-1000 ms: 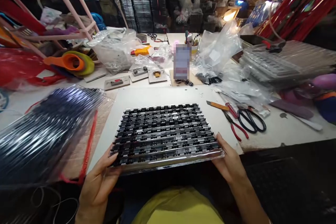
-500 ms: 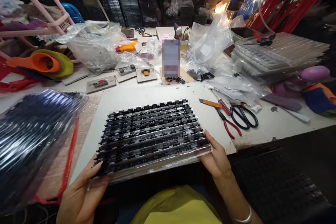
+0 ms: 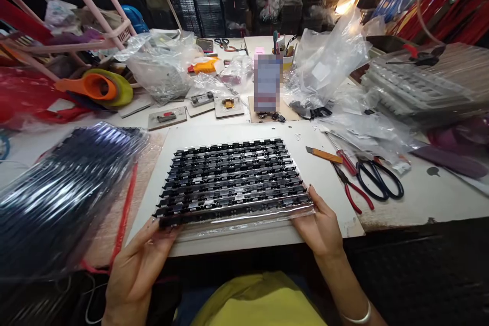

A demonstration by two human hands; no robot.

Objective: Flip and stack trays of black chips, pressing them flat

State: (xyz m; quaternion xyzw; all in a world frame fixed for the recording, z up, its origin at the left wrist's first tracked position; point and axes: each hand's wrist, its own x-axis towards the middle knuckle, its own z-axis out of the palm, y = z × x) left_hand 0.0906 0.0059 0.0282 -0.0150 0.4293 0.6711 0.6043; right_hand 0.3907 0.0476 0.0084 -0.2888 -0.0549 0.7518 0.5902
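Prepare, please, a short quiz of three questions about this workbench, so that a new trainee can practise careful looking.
1. True or false: the left hand and the right hand both hold the clear tray with rows of black parts.
2. Which colour are the handles of the pliers?
a) yellow
b) red
c) green
3. Fill the gap, from the person's own side: the knife with the orange handle lies to the ____ of the tray.

Key:
1. True; each hand grips one side of it.
2. b) red.
3. right.
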